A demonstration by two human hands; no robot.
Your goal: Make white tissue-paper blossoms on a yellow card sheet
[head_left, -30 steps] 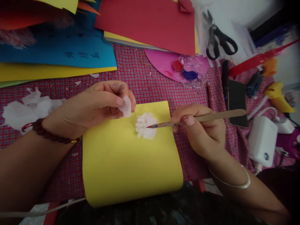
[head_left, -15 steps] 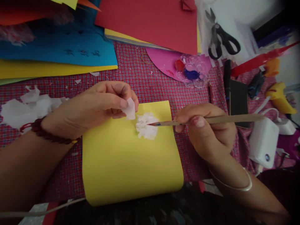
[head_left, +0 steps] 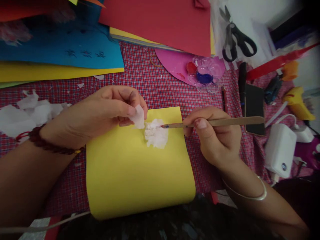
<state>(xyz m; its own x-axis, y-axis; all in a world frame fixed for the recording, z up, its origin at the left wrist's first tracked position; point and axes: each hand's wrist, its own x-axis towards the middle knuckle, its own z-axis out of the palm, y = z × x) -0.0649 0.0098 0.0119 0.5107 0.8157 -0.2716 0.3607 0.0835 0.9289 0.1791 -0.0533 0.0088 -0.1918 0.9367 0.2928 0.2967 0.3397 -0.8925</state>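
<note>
A yellow paper sheet (head_left: 132, 173) lies on the checked cloth in front of me. Near its top edge sits a clump of white tissue bits (head_left: 156, 135). My left hand (head_left: 105, 111) pinches a small white tissue piece (head_left: 138, 117) just left of the clump. My right hand (head_left: 213, 138) is closed round a thin wooden paintbrush (head_left: 225, 122). The brush's painted tip rests at the clump's upper right edge.
A clear paint palette (head_left: 205, 74) with red and blue paint sits on a pink sheet. Scissors (head_left: 236, 38) lie at the back right, beside a black phone (head_left: 253, 108), a white charger (head_left: 281, 150) and a yellow glue gun (head_left: 297, 105). Coloured sheets (head_left: 62, 53) and torn tissue (head_left: 25, 113) lie left.
The brush tip has shifted from the clump's middle up to its top right edge. My left hand brought the tissue piece slightly closer to the clump.
</note>
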